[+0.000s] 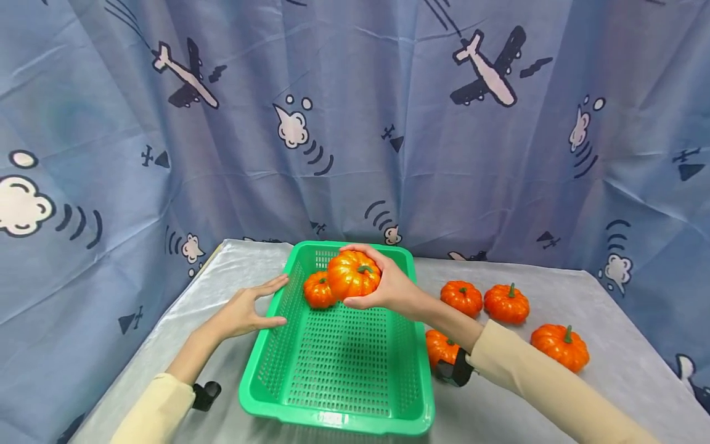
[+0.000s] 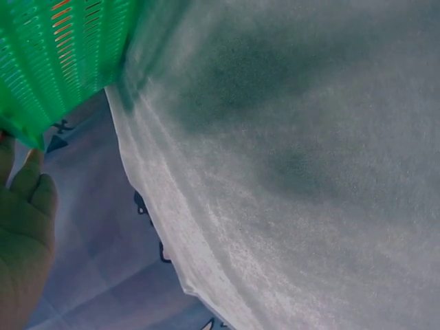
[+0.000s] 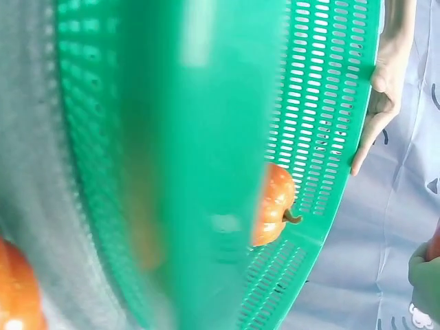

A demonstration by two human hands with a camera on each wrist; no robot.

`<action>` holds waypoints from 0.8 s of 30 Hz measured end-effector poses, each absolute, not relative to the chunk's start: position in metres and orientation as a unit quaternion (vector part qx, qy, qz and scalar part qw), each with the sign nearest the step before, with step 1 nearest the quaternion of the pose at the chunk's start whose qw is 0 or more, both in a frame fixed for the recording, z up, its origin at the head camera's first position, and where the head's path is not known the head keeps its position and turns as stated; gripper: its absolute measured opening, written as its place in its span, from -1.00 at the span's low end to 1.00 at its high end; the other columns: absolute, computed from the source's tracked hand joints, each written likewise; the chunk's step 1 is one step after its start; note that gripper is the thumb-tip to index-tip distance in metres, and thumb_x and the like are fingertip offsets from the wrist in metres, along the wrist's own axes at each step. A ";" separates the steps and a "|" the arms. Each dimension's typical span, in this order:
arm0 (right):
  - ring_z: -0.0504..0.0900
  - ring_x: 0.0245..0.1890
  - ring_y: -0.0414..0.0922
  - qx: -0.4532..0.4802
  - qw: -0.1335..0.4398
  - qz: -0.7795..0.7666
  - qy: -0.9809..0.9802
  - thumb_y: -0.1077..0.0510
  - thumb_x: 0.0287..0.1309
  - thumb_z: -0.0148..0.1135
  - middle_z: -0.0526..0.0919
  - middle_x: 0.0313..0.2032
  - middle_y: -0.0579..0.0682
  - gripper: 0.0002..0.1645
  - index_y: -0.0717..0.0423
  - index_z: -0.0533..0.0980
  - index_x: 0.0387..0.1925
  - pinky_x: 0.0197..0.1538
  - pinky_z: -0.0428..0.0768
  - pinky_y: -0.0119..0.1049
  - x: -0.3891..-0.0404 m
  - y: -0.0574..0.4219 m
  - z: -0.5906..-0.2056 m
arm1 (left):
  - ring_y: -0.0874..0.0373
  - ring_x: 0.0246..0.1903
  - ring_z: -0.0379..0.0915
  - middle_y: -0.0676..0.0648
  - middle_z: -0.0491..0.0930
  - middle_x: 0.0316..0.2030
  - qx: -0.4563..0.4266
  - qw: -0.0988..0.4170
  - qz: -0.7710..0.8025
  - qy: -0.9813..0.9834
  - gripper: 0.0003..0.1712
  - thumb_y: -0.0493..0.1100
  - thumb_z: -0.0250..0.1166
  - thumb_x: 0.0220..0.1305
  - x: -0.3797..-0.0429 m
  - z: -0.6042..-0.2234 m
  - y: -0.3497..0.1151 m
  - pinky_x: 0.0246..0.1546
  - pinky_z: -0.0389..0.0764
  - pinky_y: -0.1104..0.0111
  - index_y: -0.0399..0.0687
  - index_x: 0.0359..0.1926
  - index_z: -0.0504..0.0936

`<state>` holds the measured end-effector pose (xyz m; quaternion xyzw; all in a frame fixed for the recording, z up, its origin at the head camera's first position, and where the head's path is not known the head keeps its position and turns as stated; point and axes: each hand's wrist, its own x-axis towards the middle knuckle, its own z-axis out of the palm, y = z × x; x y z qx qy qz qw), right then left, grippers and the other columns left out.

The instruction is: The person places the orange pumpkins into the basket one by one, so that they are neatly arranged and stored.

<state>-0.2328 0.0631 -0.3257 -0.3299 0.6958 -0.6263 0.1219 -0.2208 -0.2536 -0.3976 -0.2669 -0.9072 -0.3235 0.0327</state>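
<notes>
My right hand (image 1: pixel 396 290) grips a shiny orange pumpkin (image 1: pixel 350 275) with a green stem, over the far part of a green plastic basket (image 1: pixel 333 420). Inside the basket, a smaller pumpkin (image 1: pixel 317 291) sits near the far left corner, partly behind the held one. At the basket's left rim is my left hand (image 1: pixel 246 311), thumb and fingers spread and fairly straight; the right wrist view shows its fingertips (image 3: pixel 357 163) against the rim. In that view only a bit of my right hand (image 3: pixel 425 282) appears at the edge. The left wrist view catches my left hand (image 2: pixel 24 234) beside the basket's perforated wall.
Right of the basket, several pumpkins lie on the grey cloth-covered table (image 1: pixel 488 401): one pumpkin (image 1: pixel 440 348) close to the basket under my right forearm, others (image 1: pixel 506 303) farther right. A blue curtain (image 1: pixel 355 154) with airplane prints hangs behind the table.
</notes>
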 end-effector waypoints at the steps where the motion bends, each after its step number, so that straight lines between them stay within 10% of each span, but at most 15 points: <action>1: 0.45 0.02 0.08 -0.334 0.120 -0.626 0.694 0.38 -0.17 0.45 0.44 0.12 0.07 -0.11 -0.03 0.32 0.25 -0.10 0.65 -0.08 -0.234 0.061 -0.325 | -0.22 0.30 0.17 -0.13 0.18 0.40 -0.266 0.034 -0.324 -0.907 -0.07 0.08 0.44 0.09 -0.221 -0.397 -0.254 0.18 0.34 -0.13 -0.11 0.41 0.27; 24: 0.48 -0.02 0.02 -0.374 0.074 -0.688 0.617 0.47 -0.13 0.37 0.42 0.11 0.08 -0.13 0.07 0.29 0.27 -0.04 0.62 -0.18 -0.276 -0.008 -0.305 | -0.16 0.32 0.18 -0.09 0.21 0.39 -0.265 0.041 -0.322 -0.908 -0.10 0.03 0.47 0.05 -0.222 -0.400 -0.250 0.19 0.35 -0.08 -0.12 0.38 0.32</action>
